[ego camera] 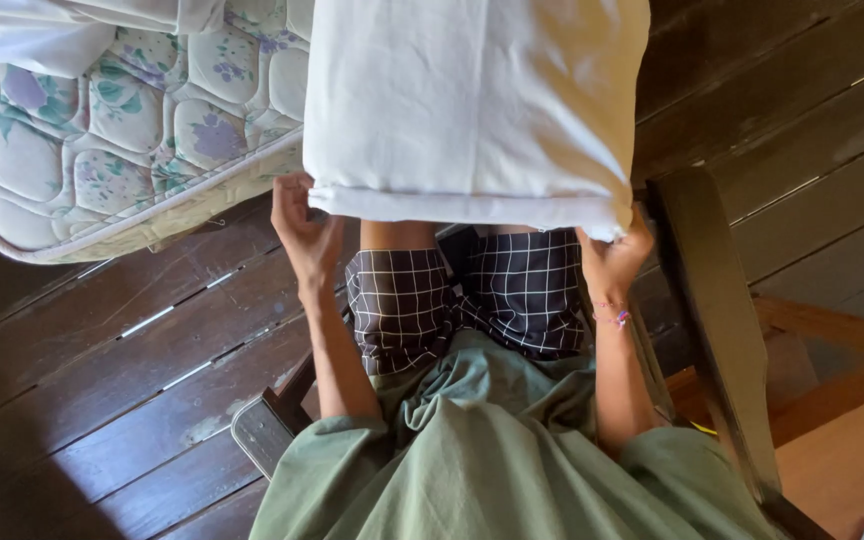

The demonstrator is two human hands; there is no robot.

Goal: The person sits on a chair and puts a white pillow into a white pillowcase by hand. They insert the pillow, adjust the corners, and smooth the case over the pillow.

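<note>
A white pillow in a white case is held up in front of me, over my knees. My left hand grips its lower left corner at the open hem. At the lower right corner my right hand pinches the fabric; a thin bracelet sits on that wrist. I sit on a chair in checked shorts and a green shirt. The pillow hides my lower legs.
A quilted flowered mattress with white bedding lies on the dark plank floor at the upper left. A dark wooden chair arm runs along my right. A lighter wooden surface sits at the lower right.
</note>
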